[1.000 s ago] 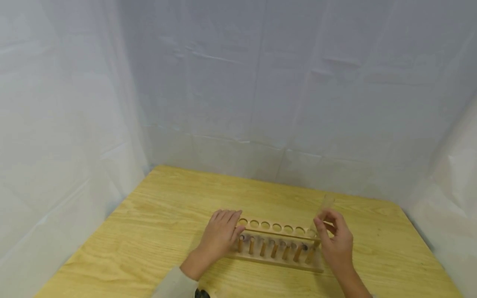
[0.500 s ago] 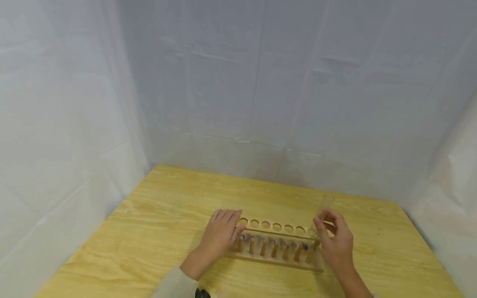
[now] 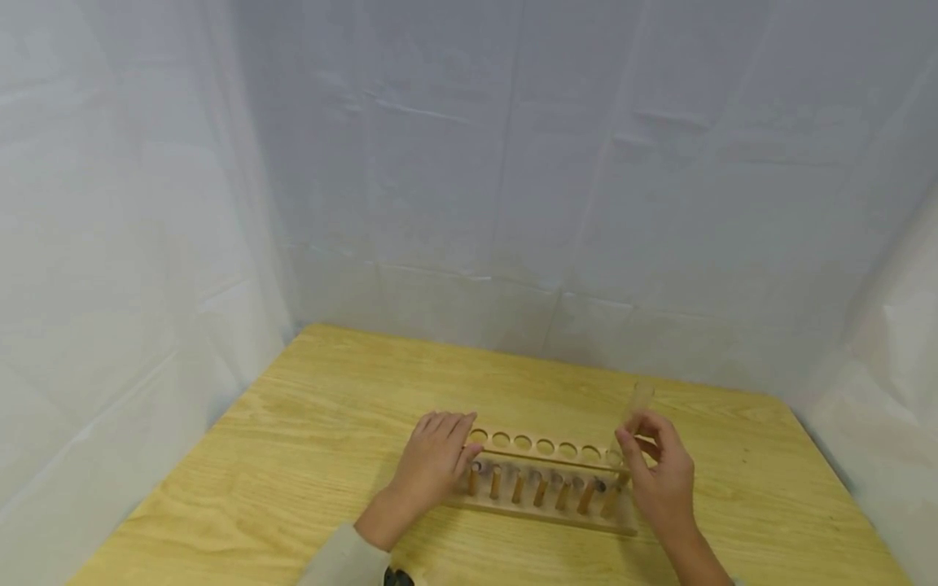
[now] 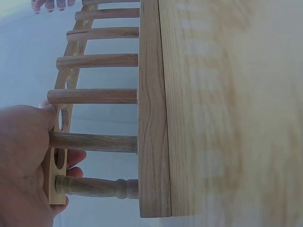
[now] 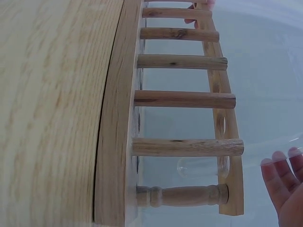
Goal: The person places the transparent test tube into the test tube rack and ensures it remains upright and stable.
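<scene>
A wooden test tube rack (image 3: 542, 518) stands on the table, with a row of round holes in its top bar and upright pegs in front. My left hand (image 3: 432, 456) grips the left end of the top bar; in the left wrist view the thumb lies on one side and fingertips (image 4: 75, 158) show on the other. With thumb and fingers my right hand (image 3: 665, 468) pinches a clear glass test tube (image 3: 641, 397), tilted at the rack's right end. In the right wrist view the tube's rounded bottom (image 5: 194, 168) pokes through the end hole, near the turned end post (image 5: 189, 196).
The light wood table (image 3: 352, 391) reaches back to a white sheet (image 3: 440, 203) hanging behind it. More white sheeting hangs at the left and right sides. A small black object (image 3: 398, 578) shows at the bottom edge beside the left sleeve (image 3: 344, 557).
The upper end of the test tube has shifted very slightly to the left. Both hands and the rack stay in the same place.
</scene>
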Demonstrator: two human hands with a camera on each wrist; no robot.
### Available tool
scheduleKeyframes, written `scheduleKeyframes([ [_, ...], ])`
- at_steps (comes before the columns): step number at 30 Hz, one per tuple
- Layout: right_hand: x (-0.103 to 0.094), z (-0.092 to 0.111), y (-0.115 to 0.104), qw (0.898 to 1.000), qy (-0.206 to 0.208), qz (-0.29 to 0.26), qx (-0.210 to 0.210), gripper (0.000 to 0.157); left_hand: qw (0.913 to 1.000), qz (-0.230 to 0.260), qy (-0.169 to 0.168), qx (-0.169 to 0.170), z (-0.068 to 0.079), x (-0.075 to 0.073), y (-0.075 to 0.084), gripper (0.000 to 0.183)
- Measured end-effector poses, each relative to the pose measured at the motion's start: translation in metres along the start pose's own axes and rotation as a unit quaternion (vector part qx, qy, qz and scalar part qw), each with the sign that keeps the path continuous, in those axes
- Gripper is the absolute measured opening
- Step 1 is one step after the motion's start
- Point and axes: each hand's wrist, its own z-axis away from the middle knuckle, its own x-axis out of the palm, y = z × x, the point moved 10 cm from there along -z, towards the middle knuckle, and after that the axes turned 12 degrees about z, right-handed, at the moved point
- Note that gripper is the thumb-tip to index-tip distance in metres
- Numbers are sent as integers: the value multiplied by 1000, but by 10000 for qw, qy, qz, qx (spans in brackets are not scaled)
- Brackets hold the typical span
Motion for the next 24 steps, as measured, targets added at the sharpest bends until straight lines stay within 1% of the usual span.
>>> scheduleKeyframes([
  [11, 0, -1, -1, 10000, -25, -24, 4, 29, 9999, 6, 133, 96, 1, -3, 2, 45],
  [16, 0, 0, 2, 9999, -69, 27, 104, 29, 9997, -20, 184, 149, 1, -4, 3, 45],
  [20, 1, 0, 4, 9997, -92, 25, 203, 29, 9997, -41, 186, 157, 0, -4, 4, 45],
  [24, 1, 0, 4, 9996, -88, 10, 272, 27, 9999, -26, 122, 94, 0, -3, 3, 45],
])
